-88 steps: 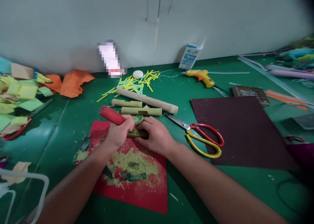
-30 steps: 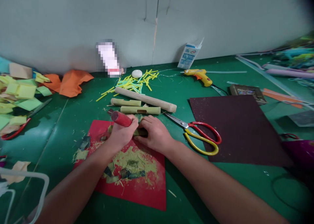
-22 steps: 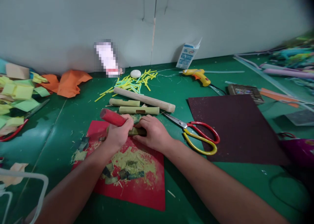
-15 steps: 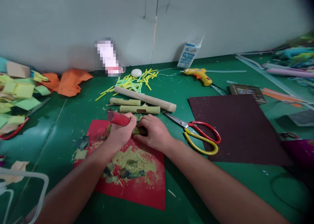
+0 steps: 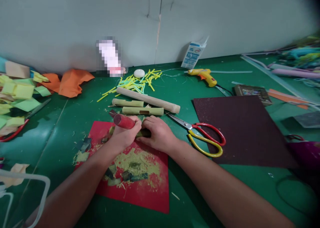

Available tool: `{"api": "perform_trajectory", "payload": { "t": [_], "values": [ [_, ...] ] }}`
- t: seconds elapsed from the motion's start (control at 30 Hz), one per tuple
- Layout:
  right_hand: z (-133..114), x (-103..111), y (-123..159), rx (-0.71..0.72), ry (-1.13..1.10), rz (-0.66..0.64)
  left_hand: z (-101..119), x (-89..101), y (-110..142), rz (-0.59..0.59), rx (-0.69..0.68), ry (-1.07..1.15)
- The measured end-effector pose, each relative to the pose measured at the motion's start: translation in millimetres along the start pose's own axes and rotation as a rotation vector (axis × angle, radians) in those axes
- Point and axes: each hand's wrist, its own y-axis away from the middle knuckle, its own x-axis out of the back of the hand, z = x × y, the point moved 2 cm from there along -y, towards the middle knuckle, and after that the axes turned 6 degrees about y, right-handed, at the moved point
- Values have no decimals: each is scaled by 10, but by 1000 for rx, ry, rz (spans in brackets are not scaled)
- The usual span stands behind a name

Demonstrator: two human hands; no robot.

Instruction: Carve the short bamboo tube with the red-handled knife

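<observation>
My left hand [image 5: 126, 136] is closed round a thick red cylindrical handle [image 5: 123, 121] that points up and to the left. The tool's working end is hidden behind the hand. My right hand [image 5: 158, 133] grips a green bamboo tube [image 5: 144, 132], pressing it down over a red sheet [image 5: 140, 201]. Both hands sit close together on that tube. Greenish shavings and dust [image 5: 147, 166] cover much of the sheet, with several dark peeled scraps among them. Just beyond the hands lie two pale bamboo tubes, the nearer one [image 5: 130, 111] with a rectangular notch, and a long wooden stick [image 5: 150, 99].
Scissors [image 5: 192, 125] with red and yellow handles lie right of my hands, partly over a dark brown sheet [image 5: 245, 131]. Behind are cut yellow straws [image 5: 130, 84], a yellow glue gun [image 5: 203, 77], a carton [image 5: 193, 55] and a blurred-out screen [image 5: 110, 56]. Folded papers [image 5: 21, 91] fill the left.
My left hand has shifted back and forth along the bamboo tube with the red-handled tool, now nearer the right hand than 0.7 s ago. My right hand stays on the tube.
</observation>
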Motion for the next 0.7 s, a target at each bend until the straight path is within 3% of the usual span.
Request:
{"api": "perform_trajectory", "payload": {
  "t": [0.17, 0.33, 0.7],
  "values": [
    [-11, 22, -9, -10, -39, 6, -84, 10, 5, -85, 47, 114],
    [8, 10, -17, -17, 18, 22, -130, 17, -21, 38, -32, 127],
    [-15, 68, 24, -57, 113, 45, 32, -4, -33, 56, -9, 12]
  ]
}}
